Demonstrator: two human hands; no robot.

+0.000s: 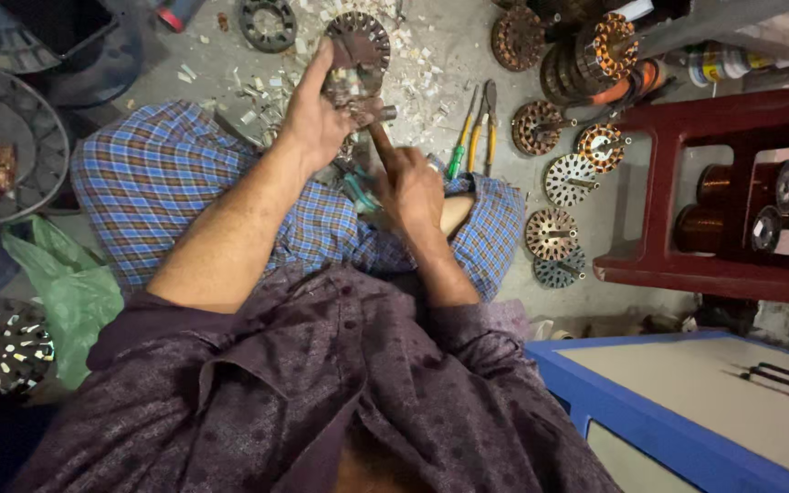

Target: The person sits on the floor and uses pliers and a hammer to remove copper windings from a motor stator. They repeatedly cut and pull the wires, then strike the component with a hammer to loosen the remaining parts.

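I sit on the floor with my knees in blue checked cloth (166, 173). My left hand (317, 114) grips a round slotted metal motor core (358, 41), held upright over my lap. My right hand (413, 187) is closed around the wooden handle of a tool (378, 137) whose metal head meets the core's lower edge. Both hands are close together, about a hand's width apart. What lies under the right hand is hidden, apart from something teal (358, 192).
Several wound motor cores (554, 173) lie on the floor at right, with pliers and a screwdriver (472, 132). A dark red shelf (714, 183) holds copper wire spools. A blue-edged box (687, 402) sits lower right, a green bag (66, 292) at left, paper scraps ahead.
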